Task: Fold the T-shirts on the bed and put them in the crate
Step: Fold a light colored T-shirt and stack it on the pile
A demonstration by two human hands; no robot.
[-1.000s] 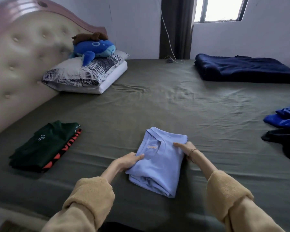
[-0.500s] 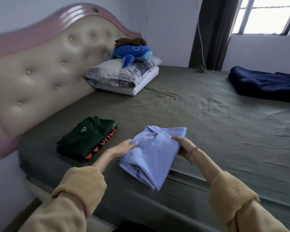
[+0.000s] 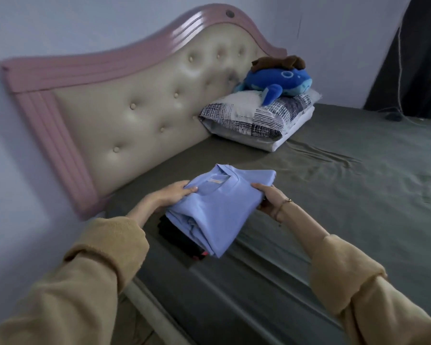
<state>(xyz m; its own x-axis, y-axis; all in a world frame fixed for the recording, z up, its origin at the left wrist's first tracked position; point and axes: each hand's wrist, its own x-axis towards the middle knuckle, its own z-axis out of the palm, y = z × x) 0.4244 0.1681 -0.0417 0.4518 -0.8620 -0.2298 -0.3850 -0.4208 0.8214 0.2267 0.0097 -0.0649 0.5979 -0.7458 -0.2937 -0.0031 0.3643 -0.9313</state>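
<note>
Gripping the folded light-blue T-shirt [image 3: 219,207] at opposite edges, left hand [image 3: 171,195] and right hand [image 3: 269,199] hold it over dark folded shirts [image 3: 177,234] on the bed [image 3: 334,195]

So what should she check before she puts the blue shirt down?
1. Both hands hold the shirt: ok. The left hand and right hand grip opposite sides of the light blue T-shirt.
2. Shirt is folded: ok, a neat rectangle, collar on top.
3. Lined up over the dark folded pile: ok, it mostly covers the pile; only the near edge shows.
4. Already resting on the pile: cannot tell.
5. Pile safely on the bed: not ok, it sits close to the mattress edge.
6. Crate ready nearby: cannot tell, none in view.
</note>
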